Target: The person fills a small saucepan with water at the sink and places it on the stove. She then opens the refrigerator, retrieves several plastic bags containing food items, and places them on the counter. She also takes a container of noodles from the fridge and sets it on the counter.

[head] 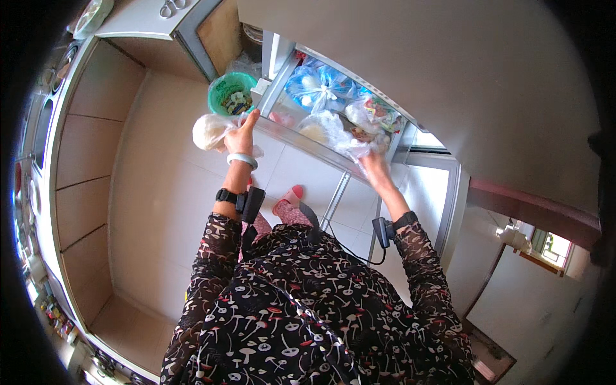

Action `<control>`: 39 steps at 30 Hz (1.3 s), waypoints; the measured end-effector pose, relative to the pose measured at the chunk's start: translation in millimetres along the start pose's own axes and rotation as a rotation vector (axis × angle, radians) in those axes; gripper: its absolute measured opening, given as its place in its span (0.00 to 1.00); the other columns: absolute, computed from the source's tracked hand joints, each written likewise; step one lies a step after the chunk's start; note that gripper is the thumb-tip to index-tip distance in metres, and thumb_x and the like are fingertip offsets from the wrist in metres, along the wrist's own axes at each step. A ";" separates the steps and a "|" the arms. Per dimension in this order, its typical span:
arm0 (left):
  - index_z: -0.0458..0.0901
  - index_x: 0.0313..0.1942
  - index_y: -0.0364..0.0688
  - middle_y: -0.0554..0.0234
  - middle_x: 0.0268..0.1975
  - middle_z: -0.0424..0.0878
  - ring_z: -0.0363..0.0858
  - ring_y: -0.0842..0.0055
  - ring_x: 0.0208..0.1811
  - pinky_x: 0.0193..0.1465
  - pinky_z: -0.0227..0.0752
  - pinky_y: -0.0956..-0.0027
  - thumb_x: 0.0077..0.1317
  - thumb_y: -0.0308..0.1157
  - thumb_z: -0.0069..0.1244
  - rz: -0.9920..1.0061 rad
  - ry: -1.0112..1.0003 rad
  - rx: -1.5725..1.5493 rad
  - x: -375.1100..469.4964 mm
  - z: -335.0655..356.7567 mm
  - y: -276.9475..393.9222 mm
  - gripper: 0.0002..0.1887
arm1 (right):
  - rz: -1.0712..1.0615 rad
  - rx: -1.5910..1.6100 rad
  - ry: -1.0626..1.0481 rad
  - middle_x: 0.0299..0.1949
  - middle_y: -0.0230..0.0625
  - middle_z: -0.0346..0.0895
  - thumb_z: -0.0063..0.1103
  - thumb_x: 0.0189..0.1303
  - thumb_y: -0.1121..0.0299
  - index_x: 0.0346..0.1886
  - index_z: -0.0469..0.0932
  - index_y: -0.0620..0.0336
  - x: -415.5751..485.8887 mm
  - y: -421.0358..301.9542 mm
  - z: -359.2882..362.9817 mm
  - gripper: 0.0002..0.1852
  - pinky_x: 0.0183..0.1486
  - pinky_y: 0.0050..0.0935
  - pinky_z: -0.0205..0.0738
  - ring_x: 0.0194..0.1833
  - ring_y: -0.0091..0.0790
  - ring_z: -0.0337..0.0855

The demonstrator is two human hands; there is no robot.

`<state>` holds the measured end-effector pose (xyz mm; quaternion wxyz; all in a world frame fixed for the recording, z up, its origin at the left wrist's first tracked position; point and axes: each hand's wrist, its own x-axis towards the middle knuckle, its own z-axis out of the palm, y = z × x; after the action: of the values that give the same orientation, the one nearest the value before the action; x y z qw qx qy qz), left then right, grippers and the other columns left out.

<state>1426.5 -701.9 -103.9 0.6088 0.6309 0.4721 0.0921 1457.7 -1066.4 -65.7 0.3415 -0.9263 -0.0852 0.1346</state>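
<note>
My left hand [240, 139] grips a clear plastic bag with a round, whitish lump [208, 132] in it, held outside the drawer's left end. Its thumb points up near the corner of the pulled-out clear fridge or freezer drawer [303, 143]. Over the front wall of that drawer reaches my right hand [375, 166], its fingers partly hidden in the crumpled film of a clear plastic bag [332, 126] that it grips. Behind lie a knotted blue plastic bag [321, 89] and a clear bag with a colourful printed pack [373, 110].
A green lined bin [216, 96] holding scraps stands close by the drawer's left end. The open appliance door [423, 197] is at my right. Cabinets [89, 149] run along the left under a counter. Scissors [171, 7] lie on a white top. A cable [356, 257] hangs from my right wrist device.
</note>
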 end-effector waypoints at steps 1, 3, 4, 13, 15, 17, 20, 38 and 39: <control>0.86 0.42 0.31 0.57 0.41 0.86 0.82 0.72 0.42 0.51 0.73 0.67 0.51 0.52 0.71 0.023 0.014 0.052 0.2 -0.1 0.8 0.31 | 0.177 0.344 0.059 0.45 0.39 0.82 0.47 0.76 0.58 0.57 0.79 0.56 8.9 11.7 -6.1 0.17 0.45 0.31 0.74 0.45 0.30 0.81; 0.85 0.42 0.31 0.58 0.39 0.86 0.81 0.74 0.40 0.49 0.74 0.68 0.51 0.48 0.71 0.114 0.008 -0.007 1.3 1.5 2.0 0.29 | 0.347 0.636 0.297 0.44 0.32 0.79 0.53 0.74 0.66 0.60 0.76 0.54 35.1 34.5 -17.9 0.15 0.44 0.23 0.74 0.43 0.25 0.79; 0.84 0.43 0.30 0.59 0.39 0.86 0.81 0.74 0.40 0.49 0.74 0.68 0.52 0.48 0.71 0.143 0.009 -0.038 1.9 3.1 1.5 0.29 | 0.485 0.757 0.339 0.47 0.36 0.79 0.52 0.73 0.67 0.59 0.75 0.56 56.2 44.3 -23.5 0.14 0.46 0.24 0.75 0.45 0.27 0.80; 0.82 0.43 0.33 0.62 0.40 0.84 0.80 0.74 0.40 0.47 0.74 0.69 0.55 0.43 0.70 0.033 -0.124 -0.093 22.1 3.6 -21.2 0.25 | 0.374 1.203 0.198 0.42 0.35 0.80 0.58 0.67 0.70 0.47 0.77 0.64 97.6 76.9 -7.1 0.09 0.46 0.30 0.79 0.37 0.31 0.83; 0.82 0.44 0.33 0.63 0.40 0.84 0.79 0.75 0.41 0.47 0.73 0.69 0.56 0.42 0.69 0.028 -0.130 -0.134 23.4 5.5 -23.9 0.24 | 0.462 1.034 0.350 0.44 0.33 0.81 0.63 0.64 0.68 0.49 0.79 0.63 90.9 85.0 8.8 0.13 0.45 0.28 0.77 0.40 0.31 0.83; 0.82 0.45 0.34 0.64 0.41 0.83 0.78 0.76 0.41 0.47 0.73 0.69 0.56 0.41 0.69 0.032 -0.131 -0.141 22.8 5.7 -23.6 0.24 | 0.304 0.544 0.373 0.47 0.40 0.81 0.72 0.54 0.60 0.52 0.79 0.64 88.7 86.9 13.3 0.25 0.52 0.38 0.75 0.50 0.43 0.82; 0.81 0.45 0.34 0.65 0.40 0.83 0.78 0.77 0.40 0.46 0.73 0.70 0.57 0.40 0.68 0.045 -0.143 -0.107 21.5 0.8 -19.4 0.22 | 0.011 -0.407 0.423 0.55 0.51 0.76 0.79 0.42 0.51 0.57 0.76 0.67 81.4 68.2 15.0 0.40 0.65 0.49 0.66 0.60 0.55 0.73; 0.81 0.42 0.39 0.73 0.33 0.78 0.72 0.84 0.30 0.34 0.67 0.74 0.60 0.39 0.67 0.043 -0.151 -0.116 23.9 -0.9 -16.6 0.17 | 0.143 0.001 0.300 0.34 0.41 0.86 0.70 0.58 0.56 0.42 0.85 0.62 95.6 63.4 -36.6 0.18 0.44 0.34 0.76 0.38 0.37 0.85; 0.82 0.44 0.38 0.72 0.35 0.80 0.74 0.84 0.33 0.36 0.69 0.74 0.60 0.39 0.67 0.011 -0.180 -0.136 23.1 -2.4 -14.5 0.18 | 0.143 0.106 0.311 0.34 0.41 0.86 0.69 0.59 0.57 0.42 0.86 0.61 93.2 67.1 -36.2 0.17 0.44 0.33 0.75 0.38 0.35 0.85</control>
<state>1430.2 -686.7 -126.3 0.6895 0.5964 0.4049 0.0702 1561.8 -1115.7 -101.1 0.3884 -0.9204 0.0419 0.0180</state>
